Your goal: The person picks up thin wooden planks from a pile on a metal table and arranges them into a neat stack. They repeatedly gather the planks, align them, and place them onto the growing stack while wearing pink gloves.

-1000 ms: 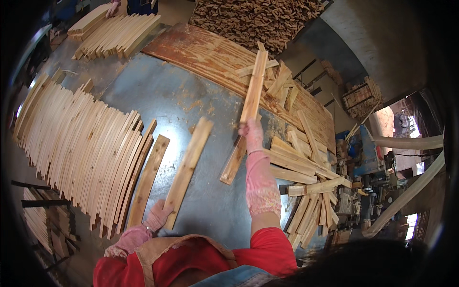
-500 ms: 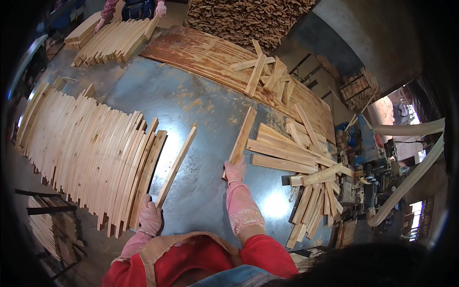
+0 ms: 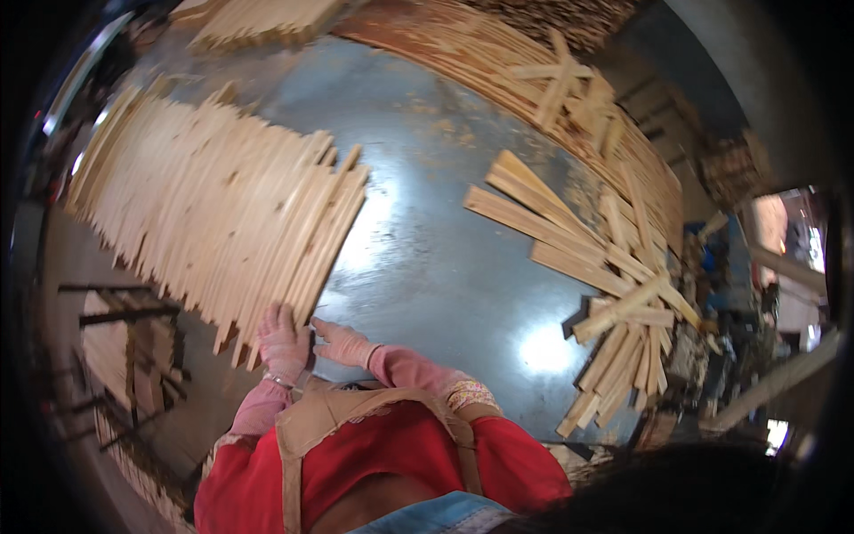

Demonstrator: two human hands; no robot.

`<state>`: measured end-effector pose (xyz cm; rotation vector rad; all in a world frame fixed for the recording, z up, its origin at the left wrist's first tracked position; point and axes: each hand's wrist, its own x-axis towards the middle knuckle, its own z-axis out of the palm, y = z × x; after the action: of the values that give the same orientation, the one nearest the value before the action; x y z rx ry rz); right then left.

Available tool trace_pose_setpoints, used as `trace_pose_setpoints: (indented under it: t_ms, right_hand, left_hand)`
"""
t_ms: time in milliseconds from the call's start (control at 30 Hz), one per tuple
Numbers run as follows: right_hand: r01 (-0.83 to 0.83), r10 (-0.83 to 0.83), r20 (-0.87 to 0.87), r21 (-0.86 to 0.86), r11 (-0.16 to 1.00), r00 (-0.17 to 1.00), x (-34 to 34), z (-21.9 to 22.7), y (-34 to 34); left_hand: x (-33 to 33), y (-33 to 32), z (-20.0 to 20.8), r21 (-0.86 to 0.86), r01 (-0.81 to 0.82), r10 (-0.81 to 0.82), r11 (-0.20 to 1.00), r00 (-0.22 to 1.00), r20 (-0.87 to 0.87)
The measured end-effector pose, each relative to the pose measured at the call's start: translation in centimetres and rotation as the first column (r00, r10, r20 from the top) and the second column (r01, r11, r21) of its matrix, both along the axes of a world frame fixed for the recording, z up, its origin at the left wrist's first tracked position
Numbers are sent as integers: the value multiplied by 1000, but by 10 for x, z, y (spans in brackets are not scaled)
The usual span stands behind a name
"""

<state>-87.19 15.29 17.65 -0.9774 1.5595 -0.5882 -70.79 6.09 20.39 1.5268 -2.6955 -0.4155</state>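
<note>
Touching one row of strips (image 3: 222,209), one left hand (image 3: 285,344) (grip unclear), one right hand (image 3: 347,344) nearby, grip parted

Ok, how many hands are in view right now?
2: the left hand at the near end of the row of wooden strips, the right hand just to its right. No others show.

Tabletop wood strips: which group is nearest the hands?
The aligned left row: the left hand is at its near end; the jumbled right pile lies farther off.
</note>
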Motion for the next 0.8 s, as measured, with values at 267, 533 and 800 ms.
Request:
trace_pose_setpoints:
  t_ms: [267, 533, 800]
  right_hand:
    - [869, -860, -391, -231, 438, 329, -273, -76, 197]
    - [817, -784, 343, -76, -572, -517, -441, -63, 321]
    - [806, -867, 186, -319, -499, -463, -464, -112, 360]
  left_hand:
    - [-211, -7, 0, -66, 467, -458, 882, 814, -359]
    - [-563, -10, -42, -177, 704, -726, 688, 662, -186]
    - [-597, 67, 26, 320, 734, -801, 599, 562, 209]
